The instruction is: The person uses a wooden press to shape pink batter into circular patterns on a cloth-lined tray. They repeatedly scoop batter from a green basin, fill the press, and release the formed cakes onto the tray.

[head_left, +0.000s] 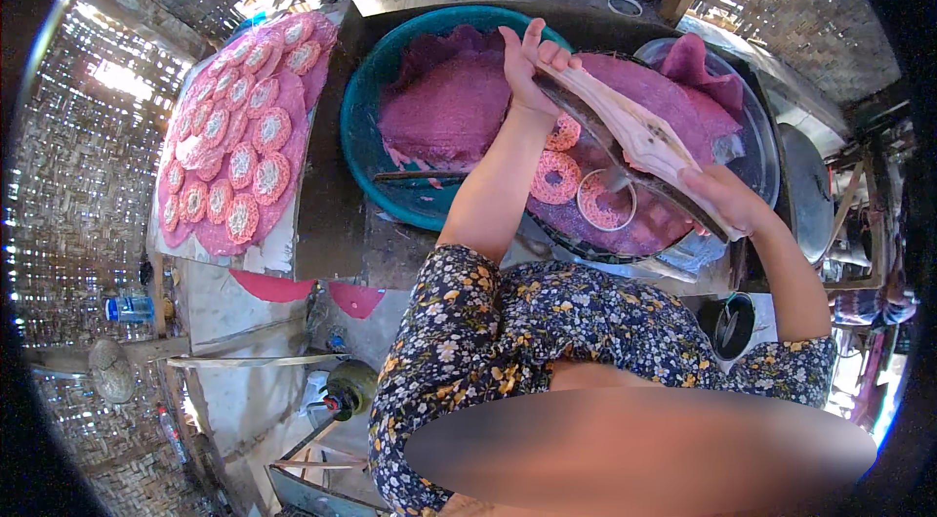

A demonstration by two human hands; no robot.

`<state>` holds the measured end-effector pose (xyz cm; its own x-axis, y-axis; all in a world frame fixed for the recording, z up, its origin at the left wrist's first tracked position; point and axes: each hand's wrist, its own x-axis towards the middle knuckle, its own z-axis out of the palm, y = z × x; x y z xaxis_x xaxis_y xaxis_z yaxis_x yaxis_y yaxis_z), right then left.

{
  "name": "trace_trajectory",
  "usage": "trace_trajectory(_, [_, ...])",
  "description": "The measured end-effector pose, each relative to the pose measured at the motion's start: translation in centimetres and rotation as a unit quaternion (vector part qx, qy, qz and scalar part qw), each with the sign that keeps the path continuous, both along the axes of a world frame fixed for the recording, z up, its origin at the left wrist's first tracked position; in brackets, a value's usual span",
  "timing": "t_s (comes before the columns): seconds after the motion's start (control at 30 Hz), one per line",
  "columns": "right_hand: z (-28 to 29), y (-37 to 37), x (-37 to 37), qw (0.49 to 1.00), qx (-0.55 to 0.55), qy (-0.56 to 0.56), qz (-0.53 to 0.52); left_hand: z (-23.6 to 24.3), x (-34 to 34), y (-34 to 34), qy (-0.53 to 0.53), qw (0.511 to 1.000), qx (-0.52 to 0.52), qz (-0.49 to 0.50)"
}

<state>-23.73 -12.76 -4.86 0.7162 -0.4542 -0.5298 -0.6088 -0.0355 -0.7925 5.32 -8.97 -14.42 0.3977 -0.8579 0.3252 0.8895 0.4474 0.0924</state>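
Note:
A long pale wooden piece (pixel 634 131), wide in the middle and edged by a dark strip, slants across in front of me. My left hand (pixel 535 73) is at its upper left end, with some fingers raised and the palm against the wood. At the lower right end my right hand (pixel 727 197) is closed around it. Below the wood a white ring (pixel 607 226) lies over a pink lacy round. Other pink lacy rounds (pixel 554 177) rest on pink cloth (pixel 556 224) in a round tray. What touches the underside of the wood is hidden.
A teal basin (pixel 353 141) holding a pink mass (pixel 439 107) stands at left, a stick (pixel 420 175) across it. Farther left, a board carries many pink-and-white rounds (pixel 241 164). At right are a metal basin (pixel 771 151) and a dark pot (pixel 805 190). A cup (pixel 734 327) is near my right elbow.

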Motion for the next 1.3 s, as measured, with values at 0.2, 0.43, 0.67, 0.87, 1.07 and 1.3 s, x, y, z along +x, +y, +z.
trace_trajectory(0.2, [1.8, 0.6, -1.4, 0.998, 0.023, 0.063, -0.008, -1.1, -2.7, 0.7, 0.054, 0.997, 0.035, -0.029])
trace_trajectory(0.43, [-0.1, 2.5, -1.3, 0.997, 0.061, 0.036, 0.008, -1.1, -1.8, 3.7, 0.042, 0.993, 0.108, -0.009])
trace_trajectory(0.67, [-0.3, 1.6, 1.6, 0.995, -0.038, -0.087, 0.015, 5.4, 0.1, 5.3, -0.097, 0.994, 0.052, 0.007])
trace_trajectory(0.87, [-2.3, 1.7, 4.1, 0.979, -0.09, -0.179, 0.033, 2.0, -5.0, 7.0, -0.705, 0.617, 0.295, 0.189])
trace_trajectory(1.07, [-5.1, 1.6, 4.3, 0.91, -0.384, -0.147, 0.047, -3.7, -1.1, 10.7, -0.502, 0.726, 0.315, 0.349])
trace_trajectory(1.3, [-7.8, 1.3, 1.8, 0.927, -0.374, 0.021, 0.019, -3.6, 3.1, 20.8, -0.405, 0.701, 0.386, 0.442])
